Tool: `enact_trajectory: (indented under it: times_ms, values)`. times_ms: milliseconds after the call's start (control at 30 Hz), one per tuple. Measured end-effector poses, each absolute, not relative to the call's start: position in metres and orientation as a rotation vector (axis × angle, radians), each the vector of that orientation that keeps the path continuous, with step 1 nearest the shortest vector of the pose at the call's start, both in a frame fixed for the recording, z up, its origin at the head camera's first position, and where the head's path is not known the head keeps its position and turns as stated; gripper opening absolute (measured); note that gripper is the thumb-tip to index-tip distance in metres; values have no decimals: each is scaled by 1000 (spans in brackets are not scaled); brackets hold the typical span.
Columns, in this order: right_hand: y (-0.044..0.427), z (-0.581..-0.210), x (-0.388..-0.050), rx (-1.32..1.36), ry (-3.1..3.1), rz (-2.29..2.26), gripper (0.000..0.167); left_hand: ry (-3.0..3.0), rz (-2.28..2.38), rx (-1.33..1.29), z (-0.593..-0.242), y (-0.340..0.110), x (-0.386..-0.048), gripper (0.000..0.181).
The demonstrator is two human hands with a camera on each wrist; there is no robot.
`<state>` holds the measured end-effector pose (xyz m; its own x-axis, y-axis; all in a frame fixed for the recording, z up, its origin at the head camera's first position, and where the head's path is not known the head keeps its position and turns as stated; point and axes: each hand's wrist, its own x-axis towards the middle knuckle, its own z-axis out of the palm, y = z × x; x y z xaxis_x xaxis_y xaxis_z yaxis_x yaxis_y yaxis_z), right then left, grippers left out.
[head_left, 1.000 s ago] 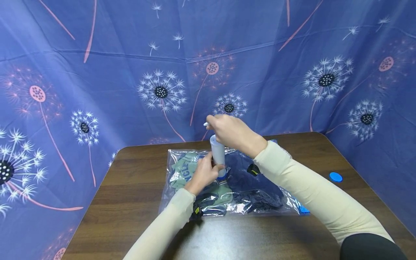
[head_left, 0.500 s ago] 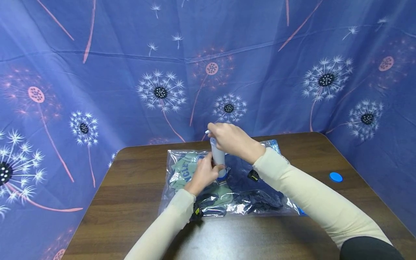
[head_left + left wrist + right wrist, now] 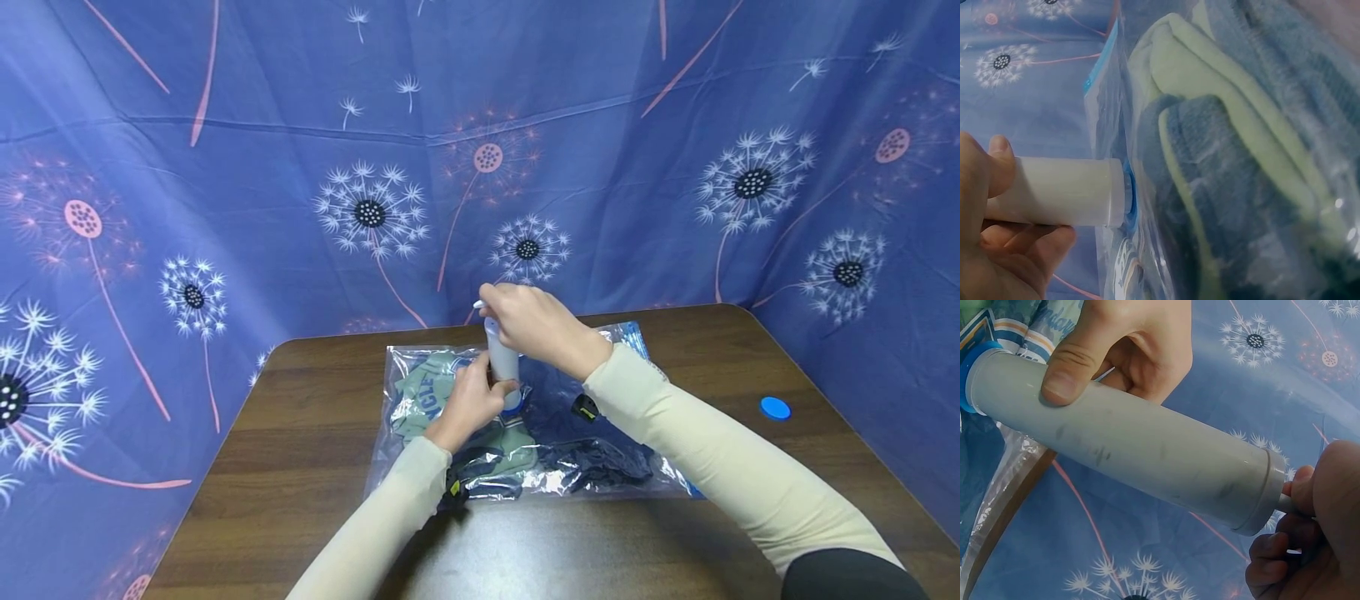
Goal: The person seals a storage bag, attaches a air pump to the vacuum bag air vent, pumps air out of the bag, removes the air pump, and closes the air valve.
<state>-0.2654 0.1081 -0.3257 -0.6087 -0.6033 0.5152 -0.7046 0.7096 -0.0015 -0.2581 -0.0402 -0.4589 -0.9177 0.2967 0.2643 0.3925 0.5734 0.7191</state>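
- Right hand (image 3: pixel 542 323) and pump handle (image 3: pixel 478 305) sit lower than a second ago, close to white pump's (image 3: pixel 503 362) top; left hand (image 3: pixel 472 398) unchanged.
- Head: white pump stands roughly upright on clear bag (image 3: pixel 380 460) of clothes (image 3: pixel 427 400), left hand gripping its lower body; blue disc (image 3: pixel 775 408) on table (image 3: pixel 300 433), right side.
- Left wrist: pump end meets blue valve (image 3: pixel 1130 194).
- Right wrist: right hand grips handle, fingers curled.

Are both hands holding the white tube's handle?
No, the left hand grips the white tube while only the right hand holds the handle.
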Motion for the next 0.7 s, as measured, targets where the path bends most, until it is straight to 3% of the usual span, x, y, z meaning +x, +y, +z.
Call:
enact_trajectory:
  times_ms: [700]
  values:
    - [106,-331,-264,949,-2343,250,16,-2696,-1255,-590,-459,-41,-257,39]
